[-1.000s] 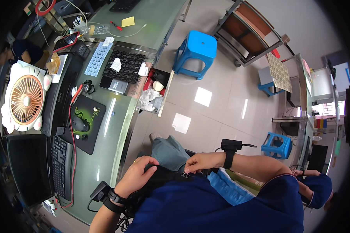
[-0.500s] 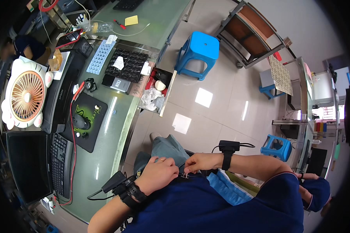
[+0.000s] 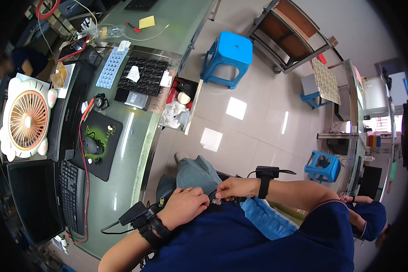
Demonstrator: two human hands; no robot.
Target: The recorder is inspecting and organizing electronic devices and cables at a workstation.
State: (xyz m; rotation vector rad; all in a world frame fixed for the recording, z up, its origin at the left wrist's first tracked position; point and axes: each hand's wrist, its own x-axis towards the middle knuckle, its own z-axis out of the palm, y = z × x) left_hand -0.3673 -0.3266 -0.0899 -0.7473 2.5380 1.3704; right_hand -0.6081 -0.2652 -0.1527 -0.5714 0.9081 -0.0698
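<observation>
Centrally, low in the frame, our right hand [image 3: 233, 188] pinches a small metal clip [image 3: 217, 202] at the edge of a navy shirt [image 3: 222, 240]; our left hand [image 3: 184, 207] curls beside it, its grip unclear.

Pale, glossy floor tiles [image 3: 265, 115] reflect bright squares and a thin streak of light beside a green-topped desk [image 3: 133, 147] with an open drawer [image 3: 193, 108]. A blue plastic stool [image 3: 235, 46] stands near a metal-framed cart [image 3: 289, 38] with brown panels, before a whitish wall [image 3: 360, 27]. Toward the right are a second blue stool [image 3: 327, 168] and a bright window [image 3: 377, 124].
</observation>
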